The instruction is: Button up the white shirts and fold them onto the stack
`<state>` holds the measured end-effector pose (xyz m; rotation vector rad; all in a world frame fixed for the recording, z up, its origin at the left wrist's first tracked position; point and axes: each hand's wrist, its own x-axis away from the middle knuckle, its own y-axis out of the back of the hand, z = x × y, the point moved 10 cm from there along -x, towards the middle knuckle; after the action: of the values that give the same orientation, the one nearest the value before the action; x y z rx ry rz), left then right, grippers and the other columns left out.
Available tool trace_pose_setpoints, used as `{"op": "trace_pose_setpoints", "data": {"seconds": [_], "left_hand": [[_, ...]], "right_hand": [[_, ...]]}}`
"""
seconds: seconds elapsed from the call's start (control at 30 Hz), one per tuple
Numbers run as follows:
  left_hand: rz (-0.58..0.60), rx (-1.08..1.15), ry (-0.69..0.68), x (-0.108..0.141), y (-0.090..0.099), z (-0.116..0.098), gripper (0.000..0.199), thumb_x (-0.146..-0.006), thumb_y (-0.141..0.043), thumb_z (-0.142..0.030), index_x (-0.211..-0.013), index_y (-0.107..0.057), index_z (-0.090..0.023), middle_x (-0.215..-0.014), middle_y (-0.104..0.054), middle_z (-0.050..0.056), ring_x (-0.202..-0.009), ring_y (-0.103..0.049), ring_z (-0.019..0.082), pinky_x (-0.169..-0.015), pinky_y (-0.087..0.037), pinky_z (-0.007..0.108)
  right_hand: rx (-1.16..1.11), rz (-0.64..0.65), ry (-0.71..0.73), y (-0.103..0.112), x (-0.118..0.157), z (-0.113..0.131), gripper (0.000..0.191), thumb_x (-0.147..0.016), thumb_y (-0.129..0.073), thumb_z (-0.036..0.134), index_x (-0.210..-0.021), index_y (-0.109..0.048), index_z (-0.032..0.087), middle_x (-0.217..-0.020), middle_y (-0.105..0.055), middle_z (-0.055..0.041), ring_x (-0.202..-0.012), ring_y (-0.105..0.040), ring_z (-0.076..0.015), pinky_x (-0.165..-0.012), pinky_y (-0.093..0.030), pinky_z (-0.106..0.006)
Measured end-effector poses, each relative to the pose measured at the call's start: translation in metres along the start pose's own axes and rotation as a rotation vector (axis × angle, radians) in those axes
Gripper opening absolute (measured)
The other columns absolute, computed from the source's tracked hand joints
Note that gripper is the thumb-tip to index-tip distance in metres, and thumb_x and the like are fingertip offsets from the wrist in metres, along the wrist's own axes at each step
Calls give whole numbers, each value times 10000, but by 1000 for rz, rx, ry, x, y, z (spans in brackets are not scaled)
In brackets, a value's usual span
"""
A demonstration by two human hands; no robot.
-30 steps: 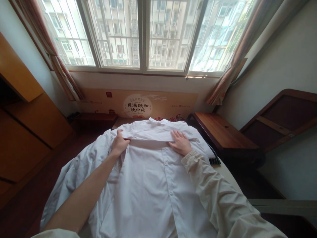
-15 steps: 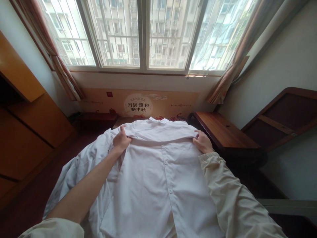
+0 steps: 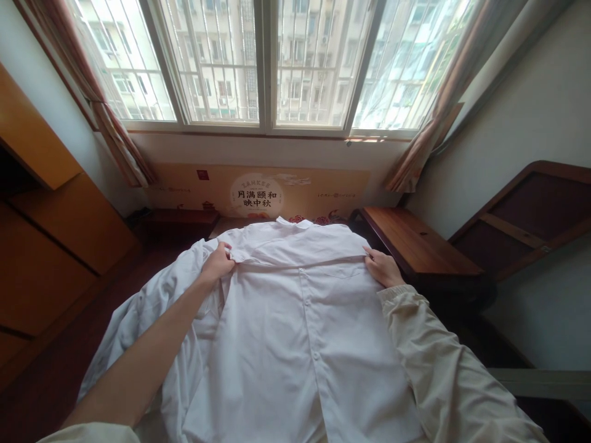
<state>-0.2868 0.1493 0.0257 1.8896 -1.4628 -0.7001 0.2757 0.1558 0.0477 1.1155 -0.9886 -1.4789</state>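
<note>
A white button-up shirt (image 3: 268,320) lies spread out with its buttoned front facing up and its collar at the far end. Across its upper part runs a folded-over layer of white cloth. My left hand (image 3: 218,261) is closed on the left end of that layer, and my right hand (image 3: 382,267) pinches its right end. Bunched white fabric (image 3: 152,295) lies beneath my left forearm and spreads to the left. The surface under the shirt is hidden.
A wooden bench or table (image 3: 420,237) stands at the right, beside a leaning framed panel (image 3: 540,212). Orange-brown cabinets (image 3: 60,227) fill the left side. Behind the shirt, a printed banner (image 3: 256,194) hangs below the barred window (image 3: 268,132).
Both hands have moved slightly apart, the left one leftward and the right one rightward. The upper layer of the shirt between them is stretched a little and lies flatter.
</note>
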Motion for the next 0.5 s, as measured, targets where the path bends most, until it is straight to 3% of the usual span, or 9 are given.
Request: {"op": "trace_pose_setpoints", "data": {"seconds": [0.13, 0.27, 0.4, 0.5], "left_hand": [[73, 130, 6, -7, -6, 9, 483, -708, -693, -113, -1165, -575, -216, -791, -715, -6, -671, -687, 198, -660, -507, 271], [175, 278, 58, -13, -7, 5, 555, -624, -707, -149, -1167, -605, -203, -878, -714, 18, -641, -664, 186, -569, -472, 262], [196, 506, 159, -25, 2, -3, 376, -683, -697, -338, -1024, -701, -181, -944, -748, 73, -756, -711, 220, -592, -497, 272], [142, 588, 209, -33, 2, -5, 379, -732, -710, -497, -913, -713, -163, -938, -755, 109, -785, -708, 245, -624, -531, 307]], "right_hand": [[-1, 2, -17, 0, 0, -2, 574, -1010, -361, 267, -1487, -680, 240, -1399, -731, -131, -1301, -656, -326, -1082, -441, -433], [-96, 37, -111, 0, -1, -10, 561, -1040, -321, 342, -1421, -721, 247, -1422, -719, -123, -1302, -648, -332, -1073, -445, -421], [-190, 68, -212, 3, -12, -8, 602, -1065, -298, 547, -1263, -770, 231, -1282, -776, -136, -1200, -688, -350, -1008, -469, -419], [-120, 55, -251, 4, -26, -1, 556, -986, -498, 646, -1204, -757, 206, -1207, -788, -151, -1151, -704, -355, -1000, -464, -427]]}}
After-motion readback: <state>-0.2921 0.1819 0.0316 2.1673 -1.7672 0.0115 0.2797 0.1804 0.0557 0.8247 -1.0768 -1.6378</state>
